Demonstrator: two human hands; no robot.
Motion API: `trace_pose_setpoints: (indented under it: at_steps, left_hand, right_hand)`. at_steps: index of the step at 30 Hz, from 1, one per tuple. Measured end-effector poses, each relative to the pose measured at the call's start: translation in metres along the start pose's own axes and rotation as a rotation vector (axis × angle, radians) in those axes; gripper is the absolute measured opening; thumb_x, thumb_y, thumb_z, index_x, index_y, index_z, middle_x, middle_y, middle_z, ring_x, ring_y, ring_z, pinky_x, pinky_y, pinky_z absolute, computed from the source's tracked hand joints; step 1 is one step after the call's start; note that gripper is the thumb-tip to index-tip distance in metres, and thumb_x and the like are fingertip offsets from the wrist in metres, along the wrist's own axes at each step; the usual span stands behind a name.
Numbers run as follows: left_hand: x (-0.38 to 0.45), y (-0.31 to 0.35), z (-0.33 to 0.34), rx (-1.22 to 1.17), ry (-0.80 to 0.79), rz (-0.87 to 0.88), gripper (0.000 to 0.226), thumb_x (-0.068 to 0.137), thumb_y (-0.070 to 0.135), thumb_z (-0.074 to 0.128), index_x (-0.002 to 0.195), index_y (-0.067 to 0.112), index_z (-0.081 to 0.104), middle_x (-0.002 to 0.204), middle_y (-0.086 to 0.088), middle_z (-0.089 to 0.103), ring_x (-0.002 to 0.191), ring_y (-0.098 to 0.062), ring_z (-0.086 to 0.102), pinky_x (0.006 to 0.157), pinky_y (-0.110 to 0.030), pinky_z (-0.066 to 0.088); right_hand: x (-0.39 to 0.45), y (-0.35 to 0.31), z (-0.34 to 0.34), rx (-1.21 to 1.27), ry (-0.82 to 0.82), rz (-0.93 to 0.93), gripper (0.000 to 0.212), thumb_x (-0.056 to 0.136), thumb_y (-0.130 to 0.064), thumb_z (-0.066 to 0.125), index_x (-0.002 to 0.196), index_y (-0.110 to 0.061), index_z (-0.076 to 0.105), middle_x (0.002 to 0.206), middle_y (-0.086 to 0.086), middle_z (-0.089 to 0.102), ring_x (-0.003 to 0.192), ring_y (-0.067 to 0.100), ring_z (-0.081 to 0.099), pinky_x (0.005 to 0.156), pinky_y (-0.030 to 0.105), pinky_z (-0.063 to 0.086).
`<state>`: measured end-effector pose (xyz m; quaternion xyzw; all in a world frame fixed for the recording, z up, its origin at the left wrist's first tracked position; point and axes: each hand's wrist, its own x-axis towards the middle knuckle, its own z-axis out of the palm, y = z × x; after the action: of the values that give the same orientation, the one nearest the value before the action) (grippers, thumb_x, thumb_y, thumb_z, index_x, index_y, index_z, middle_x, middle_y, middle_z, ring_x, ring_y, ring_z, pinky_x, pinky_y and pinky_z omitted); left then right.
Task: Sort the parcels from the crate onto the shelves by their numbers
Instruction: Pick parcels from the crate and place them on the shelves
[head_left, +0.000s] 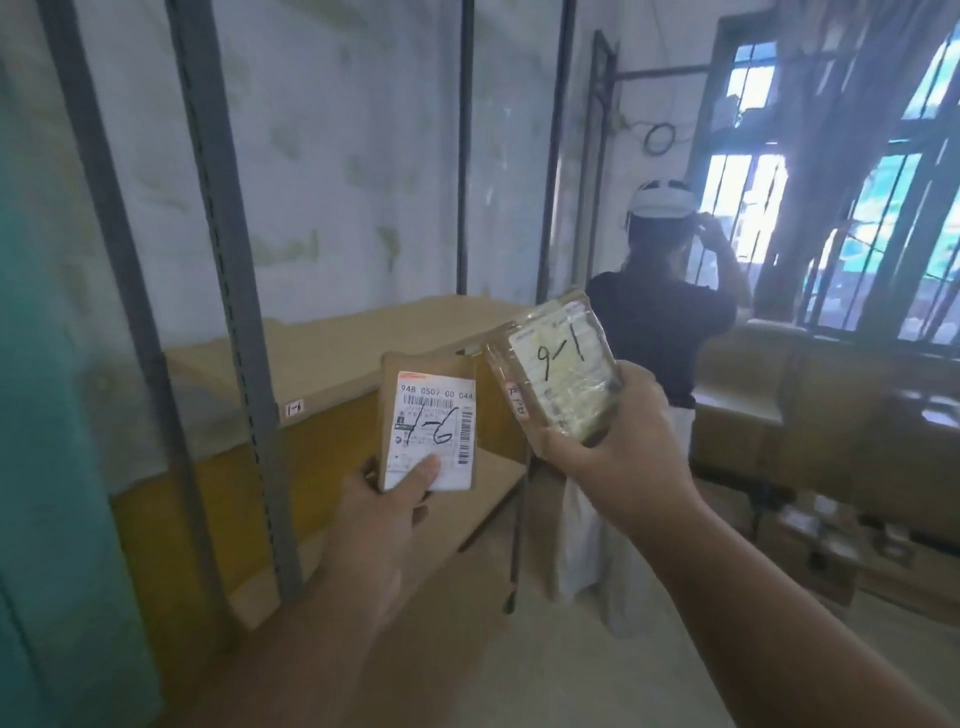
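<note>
Two parcels are up for reading in front of a grey steel rack. The left hand (387, 499) pinches the brown parcel (428, 421) marked 1-6 at its lower edge, thumb flat on the white label, fingers curled behind. The right hand (618, 441) grips the taped parcel (558, 364) marked 9-1 from below, fingers wrapped round its near end. Both look small, flat and light, judging by the easy one-hand holds. The brown one seems stiff card, safe to hold by an edge. The taped one is glossy and likely slippery, so a grip across its width looks wiser. A shelf (332, 358) just behind the brown parcel carries a small tag (294, 410) that also appears to read 1-6. An upright post (228, 260) stands left of the parcels and may hinder the reach. Another person (660, 332) in a headset stands near, beyond the taped parcel, by barred windows (883, 208). Cardboard boxes (810, 415) are stacked at right. No crate is in view.
</note>
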<state>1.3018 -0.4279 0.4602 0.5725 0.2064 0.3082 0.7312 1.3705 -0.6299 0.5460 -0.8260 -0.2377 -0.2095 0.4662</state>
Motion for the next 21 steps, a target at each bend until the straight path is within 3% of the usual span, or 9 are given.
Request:
trace_pose_setpoints:
  at_steps: [3,6,8,12,16,19,21]
  left_hand:
    - [0.041,0.015,0.025,-0.005,0.097,0.092,0.056,0.078,0.03,0.082,0.124,0.013,0.056,0.105,0.001,0.074,0.089,-0.019,0.073,0.078,-0.04,0.059]
    - [0.075,0.032,0.041,0.088,0.181,0.188,0.063,0.076,0.037,0.082,0.128,0.023,0.051,0.104,0.009,0.074,0.093,-0.016,0.072,0.088,-0.046,0.058]
    - [0.092,0.045,0.051,0.138,0.231,0.265,0.072,0.076,0.042,0.081,0.136,0.032,0.042,0.105,0.016,0.073,0.097,-0.012,0.07,0.091,-0.048,0.057]
    - [0.123,0.065,0.069,0.227,0.347,0.404,0.069,0.083,0.039,0.076,0.139,0.048,0.036,0.106,0.026,0.07,0.092,-0.003,0.07,0.087,-0.046,0.058]
    - [0.151,0.063,0.072,0.3,0.497,0.441,0.072,0.083,0.042,0.074,0.145,0.044,0.037,0.118,0.021,0.068,0.097,-0.005,0.07,0.089,-0.044,0.058]
    - [0.166,0.061,0.072,0.434,0.682,0.474,0.074,0.075,0.061,0.071,0.141,0.041,0.044,0.121,0.022,0.067,0.1,-0.004,0.069,0.088,-0.044,0.058]
    - [0.168,0.061,0.078,0.53,0.801,0.46,0.056,0.078,0.06,0.067,0.13,0.046,0.051,0.118,0.023,0.067,0.1,-0.002,0.068,0.086,-0.042,0.058]
  right_hand:
    - [0.058,0.02,0.029,0.079,-0.018,-0.049,0.085,0.064,-0.049,0.085,0.134,-0.035,0.038,0.12,-0.013,0.044,0.107,0.009,0.053,0.088,0.039,0.057]
    - [0.112,0.028,0.054,0.152,-0.015,-0.094,0.082,0.066,-0.047,0.085,0.133,-0.033,0.04,0.122,-0.01,0.046,0.105,0.009,0.056,0.086,0.039,0.059]
    - [0.145,0.029,0.065,0.187,-0.031,-0.133,0.078,0.068,-0.046,0.085,0.13,-0.034,0.041,0.121,-0.01,0.048,0.102,0.008,0.057,0.08,0.033,0.058]
    - [0.209,0.035,0.086,0.2,-0.067,-0.204,0.078,0.073,-0.044,0.083,0.135,-0.033,0.038,0.122,-0.011,0.046,0.094,0.003,0.054,0.067,0.019,0.047]
    - [0.262,0.044,0.125,0.254,-0.189,-0.264,0.082,0.07,-0.05,0.082,0.134,-0.035,0.035,0.121,-0.01,0.051,0.094,0.008,0.06,0.069,0.033,0.057]
    - [0.296,0.047,0.163,0.335,-0.296,-0.353,0.086,0.064,-0.056,0.081,0.134,-0.034,0.036,0.12,-0.01,0.053,0.099,0.011,0.061,0.078,0.04,0.059]
    - [0.314,0.048,0.186,0.341,-0.346,-0.434,0.089,0.063,-0.059,0.079,0.136,-0.028,0.04,0.119,-0.008,0.053,0.104,0.014,0.059,0.086,0.042,0.057]
